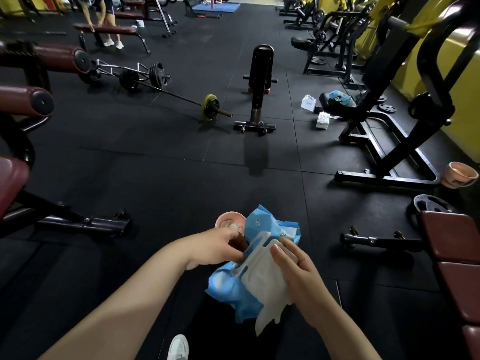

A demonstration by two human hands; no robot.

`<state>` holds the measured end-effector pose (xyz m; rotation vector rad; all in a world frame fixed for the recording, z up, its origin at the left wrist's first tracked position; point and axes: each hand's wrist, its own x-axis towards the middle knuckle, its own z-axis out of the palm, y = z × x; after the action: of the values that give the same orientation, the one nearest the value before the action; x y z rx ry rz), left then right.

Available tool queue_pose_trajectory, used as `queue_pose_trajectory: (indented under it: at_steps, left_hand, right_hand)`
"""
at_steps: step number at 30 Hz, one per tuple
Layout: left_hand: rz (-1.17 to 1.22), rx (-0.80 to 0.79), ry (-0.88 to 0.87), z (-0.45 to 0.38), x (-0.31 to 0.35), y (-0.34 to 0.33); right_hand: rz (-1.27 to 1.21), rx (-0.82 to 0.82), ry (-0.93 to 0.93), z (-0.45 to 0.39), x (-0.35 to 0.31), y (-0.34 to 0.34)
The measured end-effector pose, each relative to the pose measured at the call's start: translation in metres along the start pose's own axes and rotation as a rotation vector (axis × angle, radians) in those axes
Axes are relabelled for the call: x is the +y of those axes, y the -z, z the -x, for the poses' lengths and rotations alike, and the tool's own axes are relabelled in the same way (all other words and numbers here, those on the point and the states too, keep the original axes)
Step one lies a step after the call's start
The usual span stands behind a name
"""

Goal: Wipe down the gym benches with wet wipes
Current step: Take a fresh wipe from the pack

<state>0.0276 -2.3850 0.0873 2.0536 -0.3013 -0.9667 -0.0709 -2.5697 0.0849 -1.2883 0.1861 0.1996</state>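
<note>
A blue wet-wipe pack [228, 284] with its white flip lid [255, 253] open hangs in front of me over the dark floor. My left hand [220, 246] grips the pack's upper left side. My right hand [296, 271] pinches a white wipe [267, 294] that trails down from the pack's opening. A maroon bench [452, 245] stands at the right edge, and another maroon pad [10, 183] is at the left edge.
A pink bowl [230, 222] sits on the floor just beyond my hands; a second one [459, 175] lies right. A barbell [181, 97], a black upright stand [259, 87], black machines [376, 105] and another person at a far bench [109, 31] surround the rubber floor.
</note>
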Motion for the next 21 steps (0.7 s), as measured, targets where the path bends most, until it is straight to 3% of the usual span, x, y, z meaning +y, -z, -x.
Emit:
queue_pose_trajectory:
  at_steps: [6, 10, 12, 15, 21]
  left_hand:
    - [0.003, 0.251, -0.019, 0.000, -0.005, -0.013]
    - [-0.016, 0.412, -0.037, -0.002, -0.008, -0.027]
    - [0.078, 0.415, -0.059, -0.002, -0.009, -0.029]
    - [0.192, 0.348, -0.105, 0.000, -0.013, -0.029]
    - [0.475, 0.254, -0.104, 0.000, -0.012, -0.033]
  right_hand:
    - [0.203, 0.180, 0.015, -0.010, 0.002, 0.011]
    - [0.110, 0.098, -0.163, -0.013, 0.006, 0.008]
    - [0.107, 0.091, -0.119, -0.013, 0.009, 0.004]
    - [0.272, 0.247, 0.040, -0.015, 0.024, 0.002]
    - [0.302, 0.363, 0.053, -0.019, 0.031, -0.001]
